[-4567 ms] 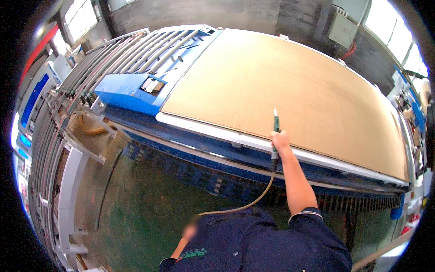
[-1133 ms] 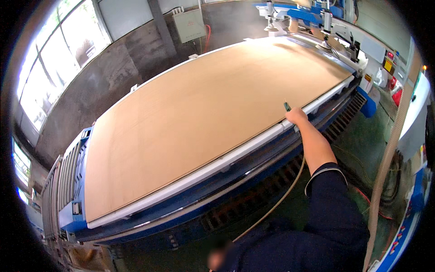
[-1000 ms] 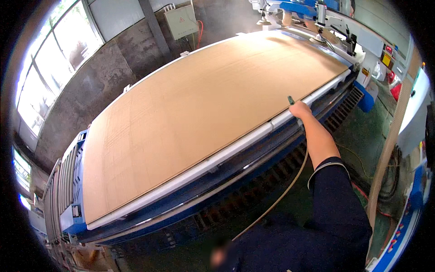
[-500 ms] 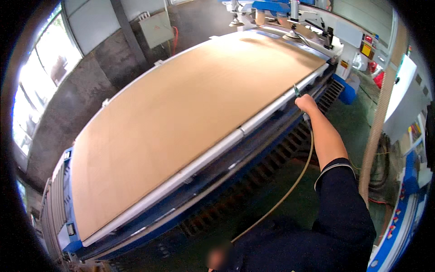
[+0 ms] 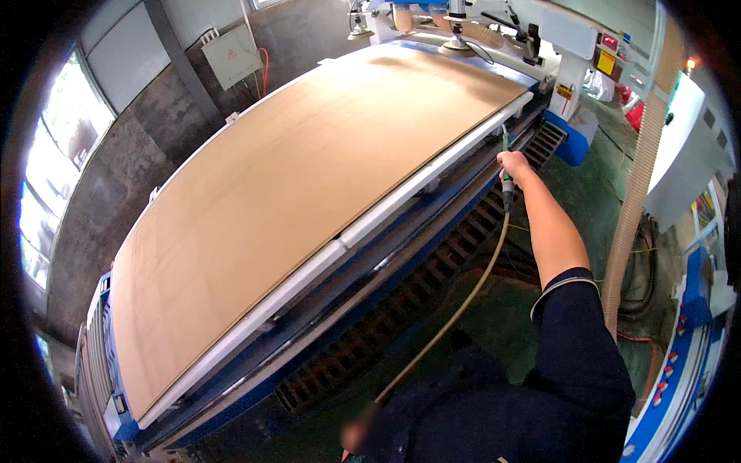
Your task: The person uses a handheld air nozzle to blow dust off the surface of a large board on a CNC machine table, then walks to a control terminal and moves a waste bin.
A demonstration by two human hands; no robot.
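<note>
My right hand (image 5: 513,167) is closed around a green air blow gun (image 5: 507,185), its thin nozzle pointing away from me beside the right part of the long edge of a large brown board (image 5: 309,170). A yellowish air hose (image 5: 463,305) hangs from the tool's lower end and curves down toward my body. What looks like my left hand (image 5: 353,438) is a blurred patch at the bottom of the view, close to where the hose disappears; its fingers cannot be made out. The board lies flat on a machine bed with a white edge rail (image 5: 309,262).
Suction cups (image 5: 457,46) and machine parts stand at the board's far end. Below the rail runs a dark slotted cable chain (image 5: 432,282). A thick ribbed hose (image 5: 634,201) hangs at the right. A grey electrical box (image 5: 231,59) is on the back wall.
My right hand with the blow gun has moved slightly down and off the board's edge, showing more of the tool. The whole view has shifted, so the board sits further left.
</note>
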